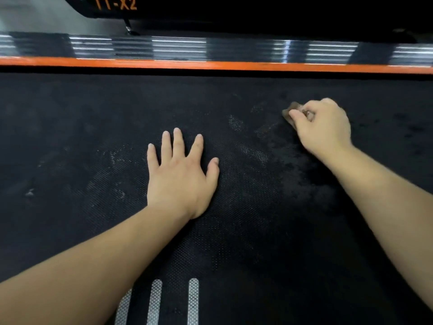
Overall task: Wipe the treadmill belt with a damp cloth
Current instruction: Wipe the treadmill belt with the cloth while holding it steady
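Note:
The black textured treadmill belt (70, 127) fills most of the view, with pale dusty smears near its middle and a darker wet-looking patch to the right. My right hand (323, 125) grips a small brownish cloth (291, 111), bunched under the curled fingers and pressed on the belt at the upper right. Only a corner of the cloth shows past the fingers. My left hand (180, 174) lies flat on the belt near the centre, fingers spread and straight, holding nothing.
An orange stripe (210, 64) and a shiny ribbed side rail (178, 46) run along the belt's far edge. Beyond the rail is a black housing with orange lettering (114, 3). Three white stripes (173, 301) mark the belt near the bottom edge.

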